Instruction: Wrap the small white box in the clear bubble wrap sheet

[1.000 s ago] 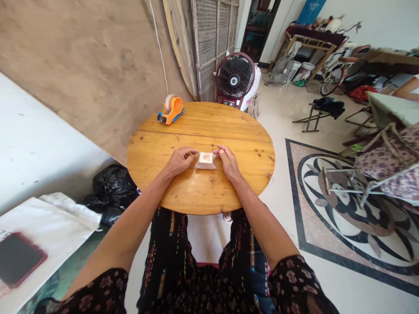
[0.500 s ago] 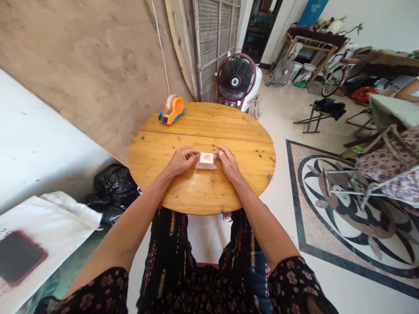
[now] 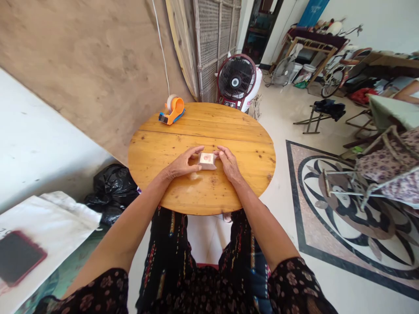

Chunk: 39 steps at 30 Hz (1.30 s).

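A small wrapped packet (image 3: 207, 161) with a pale label and a reddish round mark lies on the round wooden table (image 3: 209, 196). My left hand (image 3: 183, 164) is at its left side, thumb and fingers spread apart, the thumb tip close to the near corner. At the right side, my right hand (image 3: 228, 162) rests with its fingertips at the packet's far right corner. Whether those fingertips press on the wrapping is hard to make out. Neither hand is wrapped round the packet.
An orange tape dispenser (image 3: 175, 111) stands at the table's far left edge. Behind the table is a dark red fan (image 3: 236, 80). Black plastic bags (image 3: 114, 187) and a phone (image 3: 21, 257) lie to the left. A folding stool (image 3: 316, 115) and another person's arm (image 3: 407, 92) are to the right.
My left hand has opened: its thumb has dropped toward the packet's near left corner, away from the fingers. My right hand and the packet have hardly moved.
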{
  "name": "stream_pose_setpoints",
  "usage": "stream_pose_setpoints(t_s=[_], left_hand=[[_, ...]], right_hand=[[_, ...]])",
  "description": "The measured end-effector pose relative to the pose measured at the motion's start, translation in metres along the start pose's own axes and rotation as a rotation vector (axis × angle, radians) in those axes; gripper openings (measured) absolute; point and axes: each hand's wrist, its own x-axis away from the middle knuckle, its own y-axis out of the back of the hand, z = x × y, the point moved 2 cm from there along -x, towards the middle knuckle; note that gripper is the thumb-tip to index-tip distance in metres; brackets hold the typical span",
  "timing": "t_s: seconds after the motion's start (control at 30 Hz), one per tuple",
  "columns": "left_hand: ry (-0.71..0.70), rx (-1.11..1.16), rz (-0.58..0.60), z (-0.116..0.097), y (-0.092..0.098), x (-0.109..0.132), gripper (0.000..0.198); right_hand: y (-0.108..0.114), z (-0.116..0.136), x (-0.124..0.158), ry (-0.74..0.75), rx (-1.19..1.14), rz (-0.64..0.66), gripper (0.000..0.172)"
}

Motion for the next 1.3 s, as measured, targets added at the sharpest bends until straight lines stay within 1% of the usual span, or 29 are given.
stream_pose_setpoints(t_s=[0.13, 0.27, 0.43, 0.7, 0.8, 0.93, 1.03, 1.17, 1.3], left_hand=[[-0.015, -0.026, -0.004, 0.002, -0.003, -0.001, 0.079], [-0.035, -0.076, -0.033, 0.006, -0.005, -0.003, 0.071], [-0.054, -0.138, -0.047, 0.004, -0.006, -0.003, 0.06], [-0.071, -0.134, -0.039, 0.004, -0.006, -0.005, 0.052], [-0.065, -0.116, -0.04, 0.003, -0.006, -0.005, 0.053], [-0.032, -0.045, -0.047, 0.002, -0.004, -0.002, 0.059], [0.007, 0.058, -0.09, 0.006, -0.002, -0.002, 0.06], [0.039, 0.169, -0.17, 0.013, 0.0, -0.004, 0.056], [0.07, 0.243, -0.227, 0.015, 0.0, -0.005, 0.049]], right_hand=[[0.0, 0.001, 0.0, -0.005, -0.005, 0.005, 0.043], [0.001, 0.001, 0.0, -0.019, -0.005, 0.009, 0.043], [0.001, 0.002, 0.001, -0.032, -0.01, 0.034, 0.045], [0.0, 0.008, 0.001, -0.038, 0.008, 0.054, 0.047], [-0.001, 0.008, 0.002, -0.031, -0.016, 0.042, 0.048], [-0.001, 0.006, 0.001, -0.026, -0.043, -0.002, 0.049], [-0.001, 0.004, 0.001, -0.02, -0.024, -0.033, 0.048], [0.0, 0.003, 0.0, 0.001, -0.002, -0.043, 0.045], [0.0, 0.003, 0.001, -0.001, 0.014, -0.048, 0.045]])
